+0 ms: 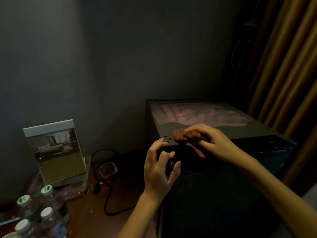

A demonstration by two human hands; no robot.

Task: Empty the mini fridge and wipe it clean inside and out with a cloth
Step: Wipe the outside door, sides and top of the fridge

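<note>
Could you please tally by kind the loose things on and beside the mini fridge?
Capped bottles: 4
Picture card: 1
Glass dish: 1
Black cable: 1
Brown cloth: 1
Total: 8

Reddish-brown wooden surface (123, 194), flecked with pale marks; table or floor, could not tell. Black mini fridge (257, 129) stood on it at right, near wall. Black cable (106, 201) looped across wood just left of fridge. Small clear dish (108, 169) sat beside cable. Clear tray (77, 188) at left carried upright picture card (56, 150). Four white-capped water bottles (46, 189) clustered at near left. Brown cloth (180, 136) lay bunched on fridge top, by front left corner.
</note>
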